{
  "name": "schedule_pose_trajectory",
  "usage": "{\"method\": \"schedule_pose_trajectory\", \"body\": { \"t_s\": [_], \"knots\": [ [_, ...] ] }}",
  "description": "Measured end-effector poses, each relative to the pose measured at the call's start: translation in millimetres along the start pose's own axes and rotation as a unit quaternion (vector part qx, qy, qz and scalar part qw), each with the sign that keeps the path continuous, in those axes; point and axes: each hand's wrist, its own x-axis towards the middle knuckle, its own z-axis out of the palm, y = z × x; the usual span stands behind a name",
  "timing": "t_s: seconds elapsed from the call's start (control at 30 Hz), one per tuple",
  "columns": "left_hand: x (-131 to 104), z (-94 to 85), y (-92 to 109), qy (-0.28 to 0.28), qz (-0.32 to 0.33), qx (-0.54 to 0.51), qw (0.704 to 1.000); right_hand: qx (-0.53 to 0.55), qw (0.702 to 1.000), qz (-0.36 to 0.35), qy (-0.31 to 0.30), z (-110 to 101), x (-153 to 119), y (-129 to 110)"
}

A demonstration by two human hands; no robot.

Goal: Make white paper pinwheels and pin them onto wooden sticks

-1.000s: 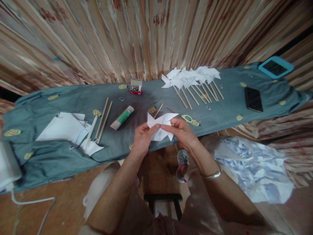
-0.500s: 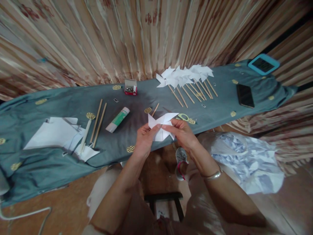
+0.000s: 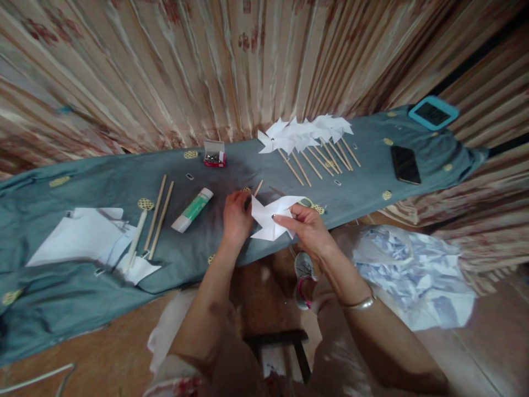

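Observation:
A white paper pinwheel (image 3: 264, 223) with a small dark pin at its centre is pinched between the thumb and fingers of my right hand (image 3: 309, 226). My left hand (image 3: 238, 215) is at the pinwheel's left edge, its fingers curled and partly hidden; what they hold, if anything, cannot be made out. Just beyond the hands lies a wooden stick (image 3: 258, 188), its near end hidden. Behind the pinwheel, scissors with green handles (image 3: 306, 202) are partly covered.
Finished pinwheels (image 3: 295, 135) on sticks line the far edge. A red box of pins (image 3: 214, 159), a glue stick (image 3: 192, 210), two sticks (image 3: 161, 220) and paper sheets (image 3: 78, 237) lie leftward. A phone (image 3: 405, 164) and blue-framed device (image 3: 433, 112) are rightward; a plastic bag (image 3: 413, 275) is below.
My left hand has let go of the pinwheel's centre and moved up and left to its edge. My right hand still holds the pinwheel. The view has shifted slightly.

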Motion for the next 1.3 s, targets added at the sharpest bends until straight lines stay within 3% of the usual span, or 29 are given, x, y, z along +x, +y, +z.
{"method": "schedule_pose_trajectory", "body": {
  "t_s": [0.1,0.2,0.37,0.43,0.57,0.7,0.9,1.07,1.3],
  "knots": [
    [2,5.7,-1,-0.013,0.016,0.05,0.999,0.006,1.0,-0.006,-0.003,0,-1,0],
    [3,5.8,3,-0.013,0.004,0.038,0.999,0.003,1.0,-0.021,-0.002,-1,-1,0],
    [-10,-4.7,19,-0.015,-0.04,-0.135,0.99,-0.005,0.998,-0.054,0.012,-3,-7,-3],
    [-20,-10.6,28,-0.026,-0.075,-0.264,0.961,-0.012,0.997,-0.068,0.019,-3,-13,-6],
    [-38,-20.4,44,-0.037,-0.186,-0.416,0.889,-0.081,0.988,-0.128,0.007,-2,-26,-15],
    [-45,-25.1,51,-0.067,-0.251,-0.473,0.842,-0.233,0.935,-0.268,0.018,-1,-32,-23],
    [-49,-29.6,49,-0.059,-0.233,-0.47,0.849,-0.366,0.842,-0.396,0.023,0,-35,-32],
    [-54,-32.5,48,-0.085,-0.257,-0.459,0.846,-0.39,0.818,-0.421,0.026,3,-35,-33],
    [-57,-38.0,49,-0.097,-0.242,-0.49,0.832,-0.396,0.804,-0.441,0.035,8,-34,-31]
  ]
}}
